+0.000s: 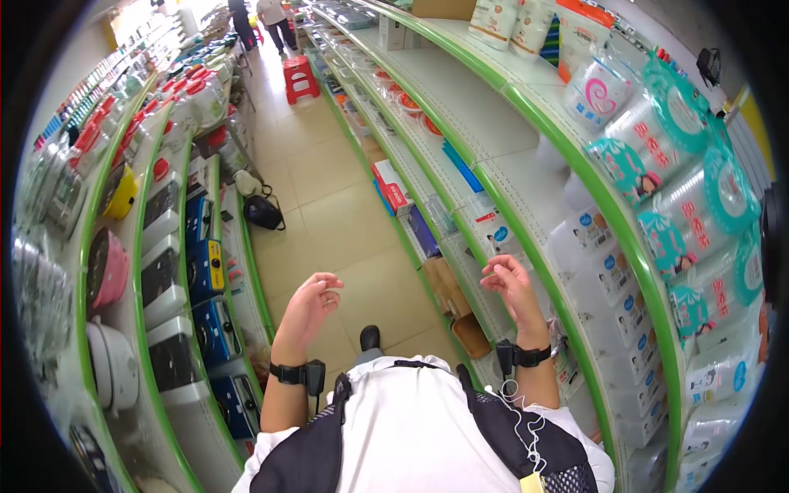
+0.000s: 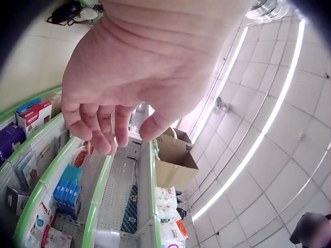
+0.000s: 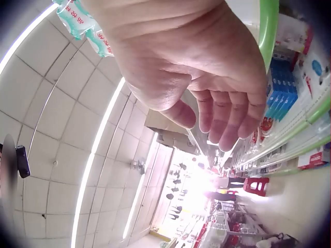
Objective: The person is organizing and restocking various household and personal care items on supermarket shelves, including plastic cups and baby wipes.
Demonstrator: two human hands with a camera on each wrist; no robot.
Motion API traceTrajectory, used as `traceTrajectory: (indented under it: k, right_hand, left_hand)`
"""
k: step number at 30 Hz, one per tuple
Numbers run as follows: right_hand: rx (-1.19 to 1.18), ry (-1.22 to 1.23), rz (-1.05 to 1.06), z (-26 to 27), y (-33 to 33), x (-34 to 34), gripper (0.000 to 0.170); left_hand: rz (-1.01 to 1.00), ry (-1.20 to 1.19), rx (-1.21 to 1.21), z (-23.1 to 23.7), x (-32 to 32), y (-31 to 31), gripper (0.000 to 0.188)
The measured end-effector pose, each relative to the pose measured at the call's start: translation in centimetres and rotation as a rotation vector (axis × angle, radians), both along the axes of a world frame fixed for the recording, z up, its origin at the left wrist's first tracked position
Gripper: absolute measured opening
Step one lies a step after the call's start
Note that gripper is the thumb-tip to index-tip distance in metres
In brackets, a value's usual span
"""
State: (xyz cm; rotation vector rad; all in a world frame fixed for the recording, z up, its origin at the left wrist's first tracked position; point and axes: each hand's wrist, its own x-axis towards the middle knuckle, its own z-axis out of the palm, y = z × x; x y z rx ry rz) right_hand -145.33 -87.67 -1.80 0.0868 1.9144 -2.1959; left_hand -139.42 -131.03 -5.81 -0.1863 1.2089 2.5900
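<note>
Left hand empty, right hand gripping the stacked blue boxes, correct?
Not quite: the right hand holds nothing. The right wrist view shows the stacked blue boxes beyond its fingers, not in them. The left hand is empty, as stated.

At bottom centre we wear a white cloth shirt (image 1: pixel 403 435) under black mesh-panelled straps (image 1: pixel 300 452), black wristbands (image 1: pixel 287 375) bearing boxy black cameras (image 1: pixel 315 377), a looping thin white cable (image 1: pixel 533 444) lower right, and a dark rounded shoe (image 1: pixel 370 338).

Free space framed between left grip (image 1: pixel 310 307) and right grip (image 1: pixel 516 294), above aisle floor (image 1: pixel 329 222). Floor's left edge obstructed by black bag (image 1: pixel 264 212); far passage narrowed by red stool (image 1: pixel 302 80). Top right shelf (image 1: pixel 515 92) crowded by wrapped packs (image 1: pixel 699 209); on tier below (image 1: pixel 459 97), bare stretch exposed, bounded nearer by stacked containers (image 1: pixel 604 283).
</note>
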Motion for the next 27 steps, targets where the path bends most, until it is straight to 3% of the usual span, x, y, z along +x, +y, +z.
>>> traceTrajectory:
  k: [8, 14, 16, 18, 19, 20, 23, 27]
  right_hand:
    - [-0.075, 0.099, -0.299, 1.9, -5.2, -11.6, 0.017]
    - [-0.114, -0.033, -0.506, 2.6, -4.5, -18.2, 0.022]
    - [-0.116, -0.009, -0.537, 1.2, -2.0, -21.5, 0.03]
    - [-0.067, 0.04, -0.745, 0.7, -0.2, -25.0, 0.038]
    - [-0.017, 0.04, -0.781, 0.3, 1.2, -26.9, 0.054]
    - [-0.015, 0.043, -0.776, 0.0, 2.6, -28.6, 0.054]
    - [-0.001, 0.038, -0.882, -0.2, 6.4, -33.8, 0.09]
    - [-0.05, -0.018, -0.98, -2.1, 11.8, -39.4, 0.089]
  left_hand:
    - [-0.286, 0.03, -0.057, 1.6, -19.9, -1.8, 0.029]
    - [-0.482, 0.053, -0.001, 0.9, -30.6, 1.4, 0.038]
    - [-0.507, 0.06, 0.023, 0.6, -34.0, 3.4, 0.039]
    - [-0.565, 0.091, 0.03, 0.4, -37.7, 5.6, 0.04]
    - [-0.563, 0.093, 0.039, 0.1, -39.1, 6.9, 0.04]
    - [-0.595, 0.143, 0.011, -0.1, -40.5, 8.0, 0.04]
    - [-0.633, 0.189, 0.003, 0.8, -44.7, 10.7, 0.04]
    - [-0.663, 0.14, 0.012, -1.0, -49.2, 13.4, 0.041]
